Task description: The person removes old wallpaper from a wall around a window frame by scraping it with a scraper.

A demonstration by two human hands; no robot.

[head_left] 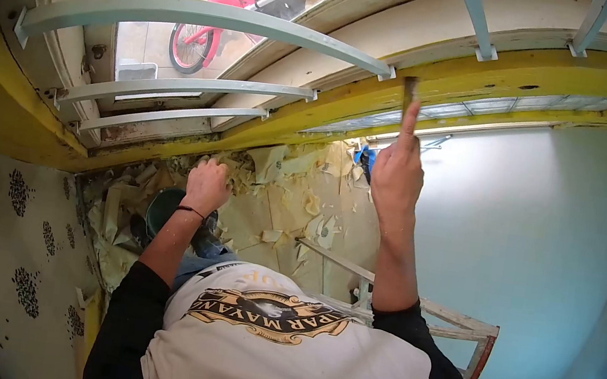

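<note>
My right hand (398,170) is raised at the yellow window frame (473,89), fingers wrapped round a scraper, with the index finger stretched along it. The scraper's dark flat blade (411,88) lies against the frame's face; its handle is hidden in my palm. My left hand (208,188) is lower, near the bottom edge of the yellow sill on the left. Its fingers are curled, and whatever is in them, if anything, cannot be made out. Pale peeled scraps (272,162) lie on the floor beyond it.
White curved window bars (211,17) stick out towards me on the upper left. A wooden ladder (449,315) stands below my right arm. A green bucket (163,209) is by my feet. Through the window shows a pink bicycle (203,47). A pale blue wall (516,219) is on the right.
</note>
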